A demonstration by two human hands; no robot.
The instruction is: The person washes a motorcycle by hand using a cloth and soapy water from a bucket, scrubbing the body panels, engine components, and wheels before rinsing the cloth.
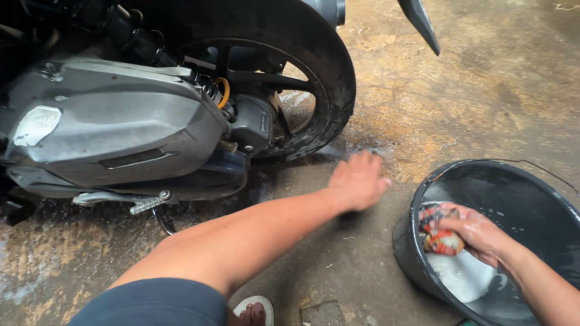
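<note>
Black bucket (417,199) with white suds, red-orange patterned cloth (440,232), grey engine cover (121,121), brown-stained floor (483,84).

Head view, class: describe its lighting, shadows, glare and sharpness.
Head view: soft daylight, no hard shadows; the motorbike's upper body sinks into darkness; mild sheen on the grey engine cover and the wet bucket; left hand and right hand sharp.

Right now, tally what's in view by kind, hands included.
Hands: 2, left hand flat on the wet concrete floor, right hand gripping a red-patterned cloth
Buckets: 1, black bucket
Cloths: 1
Scooter wheels: 1, rear wheel
Engine covers: 1, grey engine cover
Total: 6
</note>
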